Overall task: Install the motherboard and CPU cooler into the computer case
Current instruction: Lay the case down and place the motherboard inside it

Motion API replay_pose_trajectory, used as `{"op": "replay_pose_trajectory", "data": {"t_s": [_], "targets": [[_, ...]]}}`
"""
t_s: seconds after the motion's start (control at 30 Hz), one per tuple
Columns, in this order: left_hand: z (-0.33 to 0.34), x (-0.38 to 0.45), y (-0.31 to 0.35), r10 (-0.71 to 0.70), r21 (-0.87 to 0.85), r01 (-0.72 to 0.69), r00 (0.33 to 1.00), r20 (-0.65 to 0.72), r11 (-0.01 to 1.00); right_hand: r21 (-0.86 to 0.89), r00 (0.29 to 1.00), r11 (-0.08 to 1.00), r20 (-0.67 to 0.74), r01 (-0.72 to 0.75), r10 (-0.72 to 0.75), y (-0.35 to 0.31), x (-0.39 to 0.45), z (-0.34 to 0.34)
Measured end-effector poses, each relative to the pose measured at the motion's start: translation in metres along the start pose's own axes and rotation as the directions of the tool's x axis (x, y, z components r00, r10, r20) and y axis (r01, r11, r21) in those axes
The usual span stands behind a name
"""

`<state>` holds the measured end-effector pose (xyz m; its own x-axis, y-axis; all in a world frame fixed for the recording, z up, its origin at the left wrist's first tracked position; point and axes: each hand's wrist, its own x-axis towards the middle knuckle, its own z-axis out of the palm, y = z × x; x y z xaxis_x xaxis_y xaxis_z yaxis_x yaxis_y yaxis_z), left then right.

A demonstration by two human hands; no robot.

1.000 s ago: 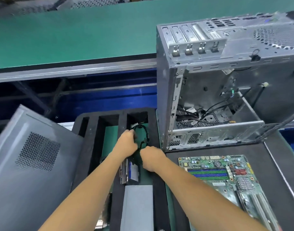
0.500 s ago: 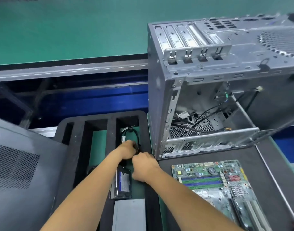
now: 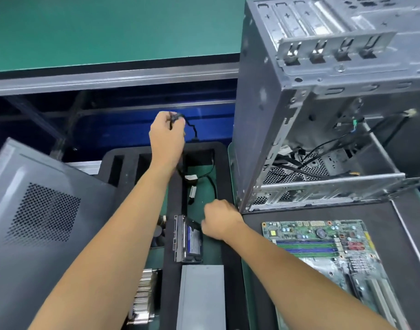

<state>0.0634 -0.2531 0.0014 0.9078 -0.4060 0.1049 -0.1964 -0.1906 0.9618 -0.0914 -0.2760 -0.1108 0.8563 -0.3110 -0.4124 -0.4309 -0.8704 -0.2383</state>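
Left hand [image 3: 166, 136] is raised above the far end of the black foam tray [image 3: 171, 263], fingers curled round a black cable [image 3: 192, 129]. The cable loops out past the fingertips, then drops back down into the tray's right-hand slot, where more of it lies with white tags on the green base.

Right hand [image 3: 219, 221] sits low at the right side of that same slot, fingers curled under, knuckles up. It is at the top corner of the hard drive [image 3: 190, 241], which stands on edge in the slot; cannot tell if it actually grips the drive or a cable end there, fingertips are hidden.

Computer case [image 3: 299, 115] stands on the tabletop [image 3: 263, 294] right of the tray, open side facing the camera, loose black wires lying inside along the lower part. Its bottom front corner is just beside the right hand.

Motherboard [image 3: 323, 253] lies flat on a black mat [image 3: 287, 216] in front of the case, not in it, right of the right forearm.

CPU cooler [image 3: 144, 298]: finned metal heatsink at the near end of the tray's middle slot, partly hidden by the left forearm.

Grey metal box [image 3: 202, 296] sits in the right slot below the drive. Grey side panel [image 3: 37, 222] with a perforated vent leans at the far left. Green conveyor belt [image 3: 109, 27] runs across the back.
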Motion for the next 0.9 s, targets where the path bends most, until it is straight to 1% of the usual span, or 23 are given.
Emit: {"op": "replay_pose_trajectory", "data": {"t_s": [0.07, 0.17, 0.23, 0.3, 0.47, 0.57, 0.63, 0.7, 0.8, 0.9], "targets": [[-0.005, -0.001, 0.012, 0.012, -0.066, -0.012, 1.000, 0.000, 0.998, 0.004, 1.000, 1.000, 0.010, -0.013, 0.013, -0.001, 0.000, -0.001], [-0.007, -0.004, 0.019, 0.043, -0.034, -0.041, 0.997, 0.059, 0.999, 0.001, 1.000, 1.000, 0.013, -0.024, 0.024, -0.002, -0.001, -0.003], [-0.005, -0.007, 0.012, 0.001, 0.072, -0.012, 0.987, 0.159, 0.997, -0.011, 1.000, 1.000, 0.009, -0.023, 0.023, -0.002, -0.003, -0.003], [-0.002, -0.014, -0.005, -0.074, 0.210, 0.019, 0.963, 0.258, 0.978, -0.020, 1.000, 1.000, 0.013, -0.020, 0.020, -0.002, -0.004, -0.003], [0.007, -0.037, -0.052, -0.201, 0.363, 0.058, 0.906, 0.371, 0.930, 0.008, 0.999, 1.000, 0.043, -0.028, 0.028, -0.001, -0.005, -0.006], [0.007, -0.050, -0.074, -0.266, 0.545, -0.041, 0.841, 0.471, 0.838, 0.042, 0.999, 0.999, 0.042, -0.032, 0.030, 0.000, -0.006, -0.006], [0.006, -0.059, -0.080, -0.286, 0.587, -0.092, 0.806, 0.519, 0.805, 0.040, 1.000, 0.999, 0.031, -0.008, 0.006, 0.001, -0.010, -0.007], [0.006, -0.066, -0.081, -0.254, 0.590, -0.128, 0.815, 0.521, 0.797, 0.034, 1.000, 0.999, 0.027, 0.007, -0.008, 0.001, -0.014, -0.007], [0.007, -0.073, -0.075, -0.192, 0.618, -0.162, 0.864, 0.466, 0.770, 0.023, 0.999, 1.000, 0.039, 0.017, -0.018, -0.001, -0.021, -0.008], [0.009, -0.081, -0.069, -0.186, 0.635, -0.186, 0.862, 0.472, 0.750, 0.026, 0.994, 0.998, 0.094, 0.054, -0.057, -0.002, -0.031, -0.010]]}}
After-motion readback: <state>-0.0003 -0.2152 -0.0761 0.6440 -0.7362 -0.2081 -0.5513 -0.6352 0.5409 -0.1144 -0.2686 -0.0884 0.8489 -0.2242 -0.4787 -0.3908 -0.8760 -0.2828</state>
